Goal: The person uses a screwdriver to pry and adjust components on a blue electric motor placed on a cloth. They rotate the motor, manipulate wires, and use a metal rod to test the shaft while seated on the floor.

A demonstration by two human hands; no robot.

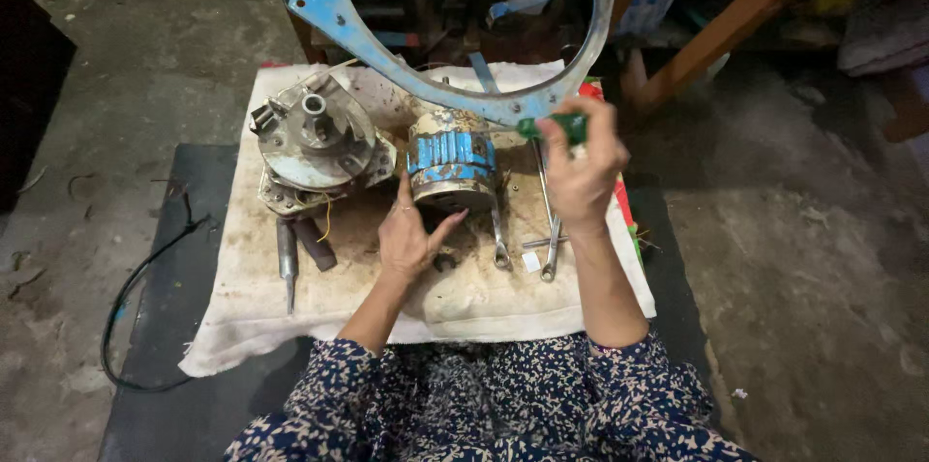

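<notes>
The left hand (406,241) was observed resting palm down on a stained white cloth (242,327), fingers spread apart and gripping nothing; the index finger and thumb tips were seen touching, or very nearly touching, the lower edge of a cylindrical motor core with blue-painted ribs (451,168), which stood just beyond the fingertips. The right hand (583,170) was held raised above the cloth, fingers closed together around a green-handled tool (559,125); only the green handle end was seen protruding past the thumb and forefinger, and the working end could not be made out. Directly beyond the right fingers a curved blue metal frame (334,12) was noted, its lower arc passing just above the motor core. Below the right wrist, two long metal wrenches (550,230) were recorded lying on the cloth, close beside each other and just right of the left fingertips. Well to the left of the left hand, a round grey motor end housing with a central shaft (317,138) was seen lying on the cloth, a loose yellow wire hanging under it. Near the left thumb's outer side, a dark cylindrical handle and a slim metal screwdriver (287,264) were recorded side by side. A black cable (135,288) was noted on the dark mat (164,404) beyond the cloth edge.
</notes>
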